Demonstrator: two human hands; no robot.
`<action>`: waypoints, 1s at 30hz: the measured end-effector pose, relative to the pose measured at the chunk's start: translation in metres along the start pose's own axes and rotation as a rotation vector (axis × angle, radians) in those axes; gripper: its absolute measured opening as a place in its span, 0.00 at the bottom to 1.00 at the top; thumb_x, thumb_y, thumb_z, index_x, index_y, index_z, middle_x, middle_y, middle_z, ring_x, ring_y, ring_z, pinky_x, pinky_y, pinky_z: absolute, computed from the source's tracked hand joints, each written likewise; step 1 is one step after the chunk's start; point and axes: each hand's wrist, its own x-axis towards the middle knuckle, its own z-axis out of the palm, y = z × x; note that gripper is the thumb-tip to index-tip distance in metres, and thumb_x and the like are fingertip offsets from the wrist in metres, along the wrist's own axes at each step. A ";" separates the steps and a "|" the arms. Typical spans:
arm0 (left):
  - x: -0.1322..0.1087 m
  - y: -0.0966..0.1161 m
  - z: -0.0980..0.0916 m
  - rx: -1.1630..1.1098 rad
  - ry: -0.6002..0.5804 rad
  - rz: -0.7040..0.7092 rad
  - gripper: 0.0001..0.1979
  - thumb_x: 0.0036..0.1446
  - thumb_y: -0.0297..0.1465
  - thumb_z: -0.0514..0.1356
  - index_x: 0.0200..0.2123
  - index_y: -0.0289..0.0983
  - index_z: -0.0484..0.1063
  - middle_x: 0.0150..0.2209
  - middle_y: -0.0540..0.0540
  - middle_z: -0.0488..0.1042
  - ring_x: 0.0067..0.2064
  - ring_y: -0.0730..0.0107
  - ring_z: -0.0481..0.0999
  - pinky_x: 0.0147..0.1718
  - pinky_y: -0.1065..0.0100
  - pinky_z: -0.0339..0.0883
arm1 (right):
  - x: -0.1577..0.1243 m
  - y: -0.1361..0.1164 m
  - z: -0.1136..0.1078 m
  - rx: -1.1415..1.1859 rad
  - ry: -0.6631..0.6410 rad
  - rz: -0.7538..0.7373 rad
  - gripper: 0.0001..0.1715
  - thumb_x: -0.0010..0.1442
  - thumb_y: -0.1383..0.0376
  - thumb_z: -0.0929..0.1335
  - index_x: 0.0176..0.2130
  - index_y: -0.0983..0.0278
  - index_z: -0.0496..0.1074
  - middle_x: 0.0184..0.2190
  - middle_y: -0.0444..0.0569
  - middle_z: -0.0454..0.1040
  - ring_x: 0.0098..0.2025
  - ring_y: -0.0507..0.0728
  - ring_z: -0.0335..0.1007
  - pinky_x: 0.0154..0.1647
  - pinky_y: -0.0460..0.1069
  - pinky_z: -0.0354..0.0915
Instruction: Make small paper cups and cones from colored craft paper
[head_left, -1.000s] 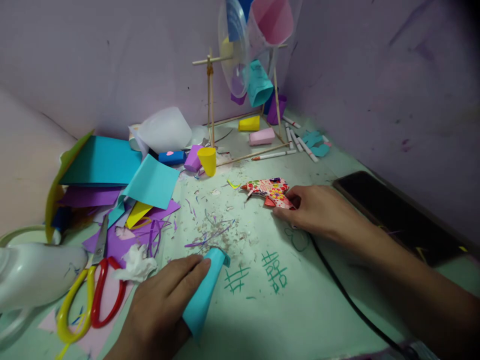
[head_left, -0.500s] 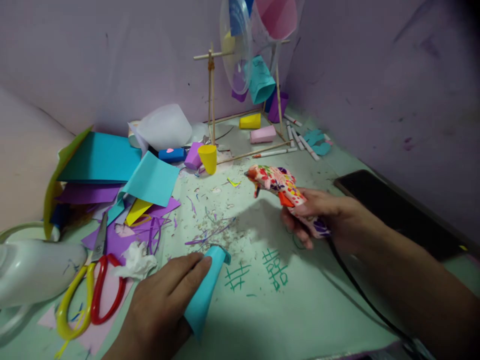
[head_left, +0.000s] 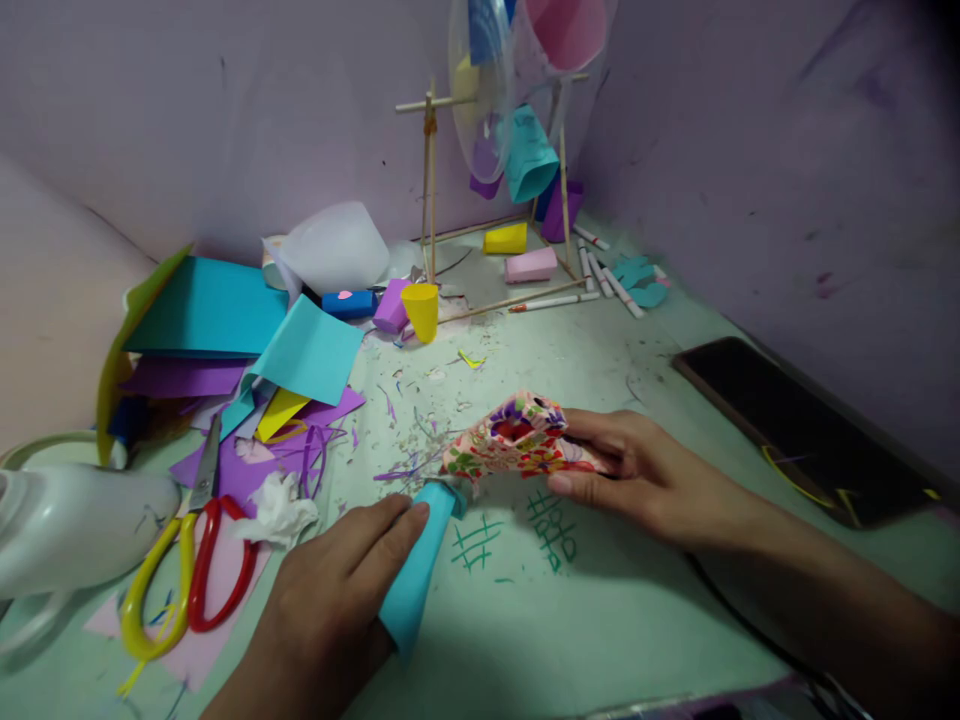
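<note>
The turquoise paper cup (head_left: 417, 578) is pinched in the left hand (head_left: 330, 585), tilted over the pale-green tabletop (head_left: 540, 650), apparently so that its far end is exposed. The flower-patterned glue gun (head_left: 514, 445) is gripped at its rear by the right hand (head_left: 645, 475), its front aimed at that end; contact cannot be told.

Place: my craft corner, seemingly at home
Walls (head_left: 712, 160): scuffed purple, meeting behind my table's (head_left: 622, 620) far corner
Toward left edge: scissors (head_left: 200, 494), coloured paper (head_left: 210, 305)
</note>
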 end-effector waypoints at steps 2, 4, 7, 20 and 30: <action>0.001 0.001 -0.001 -0.012 -0.022 -0.018 0.16 0.57 0.23 0.49 0.47 0.37 0.67 0.41 0.40 0.75 0.41 0.64 0.78 0.34 0.68 0.74 | -0.001 0.000 -0.001 -0.015 0.023 -0.026 0.24 0.57 0.66 0.68 0.53 0.64 0.70 0.48 0.51 0.75 0.47 0.59 0.73 0.51 0.52 0.66; 0.002 0.002 -0.002 -0.026 -0.025 -0.028 0.16 0.57 0.23 0.48 0.47 0.37 0.66 0.41 0.40 0.75 0.41 0.65 0.78 0.33 0.68 0.74 | -0.002 0.001 -0.002 -0.041 0.013 -0.032 0.23 0.57 0.67 0.68 0.53 0.64 0.70 0.46 0.51 0.76 0.46 0.58 0.74 0.49 0.50 0.67; 0.004 0.003 -0.002 -0.031 -0.012 -0.032 0.17 0.57 0.23 0.47 0.47 0.38 0.66 0.41 0.42 0.76 0.40 0.66 0.78 0.33 0.69 0.74 | -0.003 0.000 -0.002 -0.120 -0.003 -0.026 0.22 0.57 0.68 0.67 0.53 0.64 0.70 0.41 0.49 0.78 0.41 0.56 0.74 0.42 0.48 0.70; 0.002 0.003 0.001 -0.045 0.008 -0.034 0.18 0.56 0.22 0.48 0.48 0.37 0.67 0.42 0.41 0.75 0.41 0.65 0.78 0.33 0.68 0.75 | -0.006 0.004 -0.002 -0.359 0.030 -0.045 0.20 0.57 0.67 0.67 0.51 0.62 0.71 0.35 0.46 0.77 0.34 0.54 0.71 0.34 0.46 0.66; -0.001 0.001 0.002 -0.041 0.002 -0.035 0.20 0.54 0.22 0.48 0.48 0.38 0.68 0.42 0.42 0.76 0.40 0.64 0.78 0.33 0.67 0.75 | -0.008 0.005 0.000 -0.468 0.063 -0.081 0.18 0.56 0.68 0.67 0.47 0.62 0.73 0.30 0.45 0.76 0.30 0.54 0.70 0.30 0.45 0.65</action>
